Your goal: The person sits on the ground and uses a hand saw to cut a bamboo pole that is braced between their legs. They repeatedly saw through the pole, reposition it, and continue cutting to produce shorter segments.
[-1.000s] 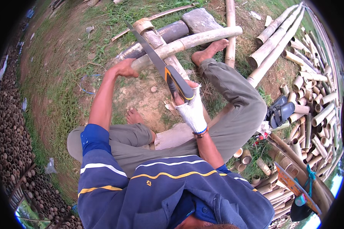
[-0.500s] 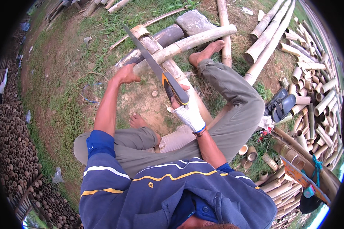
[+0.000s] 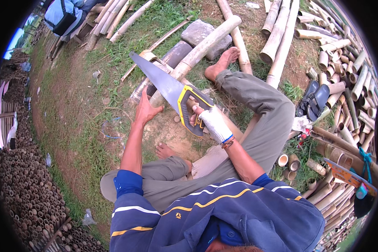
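Note:
My right hand [image 3: 208,120], in a white fingerless-looking glove, is closed around the black and yellow handle of a handsaw [image 3: 158,81]. The saw's broad side shows, and its toothed edge faces toward my left hand. Behind the blade, a pale bamboo pole [image 3: 208,43] slants away to the far right, with its near end by my left hand. My bare left hand [image 3: 146,110] has its thumb and fingers spread at that end; whether it touches the bamboo is unclear. A pale beam [image 3: 231,126] runs beneath the pole and toward my legs.
A grey stone [image 3: 196,31] and a dark log [image 3: 176,53] lie beyond the pole. My bare feet flank the work. Cut bamboo pieces [image 3: 353,71] pile up at right, near black sandals [image 3: 317,101]. Stacked bamboo tubes [image 3: 25,189] fill the left side.
The saw has turned from nearly edge-on to showing its broad side. My left hand's fingers now point more upward beside the pole's end. The whole view has shifted.

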Available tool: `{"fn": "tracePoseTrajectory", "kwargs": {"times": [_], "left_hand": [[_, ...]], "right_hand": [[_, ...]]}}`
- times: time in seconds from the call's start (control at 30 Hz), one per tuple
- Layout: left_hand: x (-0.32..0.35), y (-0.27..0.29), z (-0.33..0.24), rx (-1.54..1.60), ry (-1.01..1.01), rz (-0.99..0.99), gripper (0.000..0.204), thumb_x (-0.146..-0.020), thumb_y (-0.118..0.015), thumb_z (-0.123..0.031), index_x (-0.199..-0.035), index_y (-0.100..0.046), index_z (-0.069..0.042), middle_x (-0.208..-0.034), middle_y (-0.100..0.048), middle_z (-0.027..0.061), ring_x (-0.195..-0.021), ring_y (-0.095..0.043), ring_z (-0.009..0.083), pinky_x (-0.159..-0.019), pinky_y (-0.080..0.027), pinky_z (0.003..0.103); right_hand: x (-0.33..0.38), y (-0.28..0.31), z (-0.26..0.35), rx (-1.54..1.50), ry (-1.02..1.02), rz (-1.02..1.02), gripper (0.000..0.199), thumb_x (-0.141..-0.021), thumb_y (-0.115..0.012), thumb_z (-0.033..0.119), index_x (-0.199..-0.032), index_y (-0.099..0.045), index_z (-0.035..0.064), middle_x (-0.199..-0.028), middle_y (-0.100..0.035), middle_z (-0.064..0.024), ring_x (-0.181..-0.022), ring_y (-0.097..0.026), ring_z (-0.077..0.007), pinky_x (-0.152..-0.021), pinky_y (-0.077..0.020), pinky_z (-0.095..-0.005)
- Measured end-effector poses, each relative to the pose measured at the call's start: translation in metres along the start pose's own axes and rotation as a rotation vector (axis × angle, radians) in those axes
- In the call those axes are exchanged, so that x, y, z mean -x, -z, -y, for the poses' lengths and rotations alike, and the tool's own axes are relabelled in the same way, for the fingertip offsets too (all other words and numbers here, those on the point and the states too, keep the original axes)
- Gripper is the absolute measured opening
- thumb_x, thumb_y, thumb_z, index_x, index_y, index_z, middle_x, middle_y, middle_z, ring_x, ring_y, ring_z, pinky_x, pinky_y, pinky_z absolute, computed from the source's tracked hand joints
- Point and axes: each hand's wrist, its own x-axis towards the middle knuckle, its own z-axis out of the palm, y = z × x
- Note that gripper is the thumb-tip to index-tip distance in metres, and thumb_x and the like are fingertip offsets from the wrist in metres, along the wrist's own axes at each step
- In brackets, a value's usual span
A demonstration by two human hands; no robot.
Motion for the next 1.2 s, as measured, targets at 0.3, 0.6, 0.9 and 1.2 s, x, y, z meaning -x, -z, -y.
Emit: {"fn": "tracePoseTrajectory", "kwargs": {"times": [0.3, 0.6, 0.9, 1.2], "left_hand": [[0.006, -0.001, -0.012, -0.146, -0.118, -0.123, 0.128, -0.075, -0.091, -0.033, -0.173, -0.010, -0.017, -0.133, -0.066, 0.0211, -0.115, -0.068, 0.0436, -0.097, -0.055, 0.053], [0.023, -0.030, -0.026, -0.114, -0.114, -0.139, 0.121, -0.082, -0.087, -0.035, -0.173, -0.009, -0.018, -0.139, -0.063, 0.0273, -0.114, -0.067, 0.0503, -0.093, -0.055, 0.058], [0.033, -0.037, -0.035, -0.107, -0.001, -0.189, 0.125, -0.082, -0.088, -0.036, -0.173, -0.005, -0.016, -0.129, -0.070, 0.0291, -0.104, -0.070, 0.0522, -0.090, -0.055, 0.057], [0.032, -0.049, -0.042, -0.053, 0.065, -0.163, 0.116, -0.082, -0.085, -0.040, -0.172, -0.014, -0.018, -0.109, -0.074, 0.0342, -0.097, -0.070, 0.0555, -0.089, -0.054, 0.059]], "right_hand": [[0.068, 0.061, 0.082, 0.969, 0.287, -0.132, 0.061, -0.102, -0.075, 0.032, -0.148, -0.053, -0.0009, -0.132, -0.060, -0.0164, -0.122, -0.065, -0.0231, -0.101, -0.0541, -0.0364], [-0.037, 0.200, 0.214, 0.797, 0.704, -0.509, 0.055, -0.106, -0.065, 0.034, -0.148, -0.053, 0.0013, -0.135, -0.060, -0.0205, -0.110, -0.069, -0.0285, -0.093, -0.0572, -0.0405], [-0.214, 0.262, 0.063, 1.404, 0.067, -0.877, 0.079, -0.083, -0.071, 0.042, -0.149, -0.049, 0.0053, -0.141, -0.055, -0.0258, -0.132, -0.054, -0.0457, -0.110, -0.0490, -0.0553], [-0.148, 0.248, 0.127, 0.594, 0.229, -0.420, 0.082, -0.085, -0.082, 0.047, -0.135, -0.051, -0.0102, -0.122, -0.067, -0.0227, -0.113, -0.069, -0.0268, -0.092, -0.0574, -0.0349]]}}
